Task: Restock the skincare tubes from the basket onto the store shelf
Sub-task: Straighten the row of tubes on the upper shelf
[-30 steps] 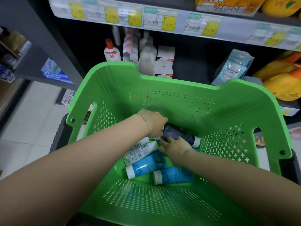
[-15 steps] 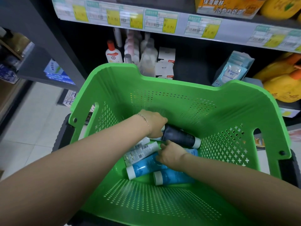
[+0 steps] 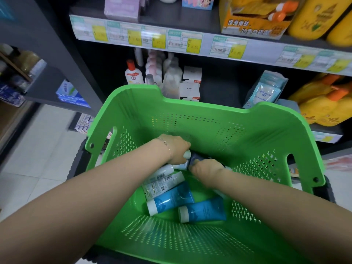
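Note:
A green perforated basket stands in front of the dark store shelf. On its floor lie two blue tubes with white caps and two white tubes with barcodes. My left hand reaches deep into the basket, its fingers curled round a white-capped tube. My right hand lies over a dark navy tube and grips it. Most of that tube is hidden under the hand.
On the shelf behind the basket stand a white bottle with a red cap, pale bottles, white boxes, light blue sachet packs and yellow bottles. A rail of price labels runs above. Tiled floor lies to the left.
My right hand moved up from beside the blue tubes onto the dark tube and now covers it. My left hand stayed at the tube's end. The camera tilted upward.

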A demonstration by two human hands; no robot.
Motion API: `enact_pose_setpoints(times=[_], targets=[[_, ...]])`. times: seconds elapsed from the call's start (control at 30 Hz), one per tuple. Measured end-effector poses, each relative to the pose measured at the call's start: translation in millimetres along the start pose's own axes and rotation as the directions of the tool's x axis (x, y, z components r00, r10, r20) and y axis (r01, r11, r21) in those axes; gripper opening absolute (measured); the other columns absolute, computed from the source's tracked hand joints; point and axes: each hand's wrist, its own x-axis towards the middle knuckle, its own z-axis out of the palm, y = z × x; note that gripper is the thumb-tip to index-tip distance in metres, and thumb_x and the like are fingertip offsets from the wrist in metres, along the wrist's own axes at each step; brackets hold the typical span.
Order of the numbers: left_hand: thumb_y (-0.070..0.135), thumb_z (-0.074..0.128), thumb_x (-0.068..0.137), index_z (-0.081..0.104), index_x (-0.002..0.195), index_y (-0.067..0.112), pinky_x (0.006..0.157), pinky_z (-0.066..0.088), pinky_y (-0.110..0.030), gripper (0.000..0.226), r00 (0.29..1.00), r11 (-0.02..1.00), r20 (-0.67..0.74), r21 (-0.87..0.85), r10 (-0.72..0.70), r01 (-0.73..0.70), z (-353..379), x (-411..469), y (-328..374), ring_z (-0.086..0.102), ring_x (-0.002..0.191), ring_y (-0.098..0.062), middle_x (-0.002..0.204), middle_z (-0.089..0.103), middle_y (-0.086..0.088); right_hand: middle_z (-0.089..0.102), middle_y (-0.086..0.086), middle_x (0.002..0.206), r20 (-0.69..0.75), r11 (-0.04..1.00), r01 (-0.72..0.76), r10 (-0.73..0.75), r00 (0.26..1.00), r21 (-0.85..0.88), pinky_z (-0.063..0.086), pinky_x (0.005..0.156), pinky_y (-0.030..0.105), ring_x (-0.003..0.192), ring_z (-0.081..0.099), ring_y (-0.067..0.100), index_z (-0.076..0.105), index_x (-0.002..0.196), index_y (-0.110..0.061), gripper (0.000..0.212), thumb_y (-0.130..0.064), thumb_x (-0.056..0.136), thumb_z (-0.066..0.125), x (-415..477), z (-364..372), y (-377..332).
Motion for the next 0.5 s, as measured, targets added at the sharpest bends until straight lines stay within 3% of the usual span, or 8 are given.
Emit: enact_pose_setpoints(times=[0.13, 0.3, 0.4, 0.5], targets=[[0.037, 0.047, 0.096, 0.043, 0.135, 0.014, 0.078, 0.042, -0.032, 0.045, 0.998, 0.997, 0.055, -0.070, 0.015, -0.011, 0, -4, 4, 0.054, 0.114, -0.027, 0.132, 0.052, -0.010, 0.044, 0.014, 0.137, 0.075, 0.996, -0.058, 0.053, 0.996, 0.065, 0.046, 0.091, 0.034, 0.120, 0.053, 0.029, 0.040, 0.138, -0.007, 0.044, -0.010, 0.095, 0.050, -11, -12, 18], [0.037, 0.050, 0.096, 0.043, 0.137, 0.013, 0.092, 0.044, -0.034, 0.048, 0.998, 0.984, 0.062, -0.177, 0.016, -0.004, 0, -10, 4, 0.053, 0.116, -0.028, 0.135, 0.052, -0.010, 0.057, 0.009, 0.110, 0.141, 0.983, -0.088, 0.065, 0.988, 0.162, 0.051, 0.074, 0.031, 0.092, 0.061, 0.025, 0.051, 0.124, -0.010, 0.042, -0.004, 0.083, 0.063, -24, -24, 37], [0.039, 0.051, 0.094, 0.044, 0.135, 0.014, 0.094, 0.045, -0.035, 0.048, 0.998, 0.976, 0.059, -0.215, -0.007, 0.020, 0, -9, -2, 0.054, 0.114, -0.027, 0.133, 0.053, -0.009, 0.062, 0.006, 0.097, 0.084, 0.969, -0.075, 0.057, 0.995, 0.234, 0.055, 0.072, 0.035, 0.086, 0.063, 0.023, 0.058, 0.105, -0.010, 0.031, -0.014, 0.078, 0.071, -35, -32, 48], [0.039, 0.055, 0.092, 0.046, 0.133, 0.015, 0.087, 0.042, -0.030, 0.048, 0.998, 0.971, 0.057, -0.236, -0.025, 0.038, -4, -11, -8, 0.053, 0.112, -0.025, 0.132, 0.054, -0.008, 0.064, 0.010, 0.095, 0.003, 0.944, -0.052, 0.054, 0.999, 0.325, 0.052, 0.067, 0.034, 0.085, 0.064, 0.026, 0.061, 0.099, -0.007, 0.032, -0.021, 0.074, 0.074, -47, -44, 57]])
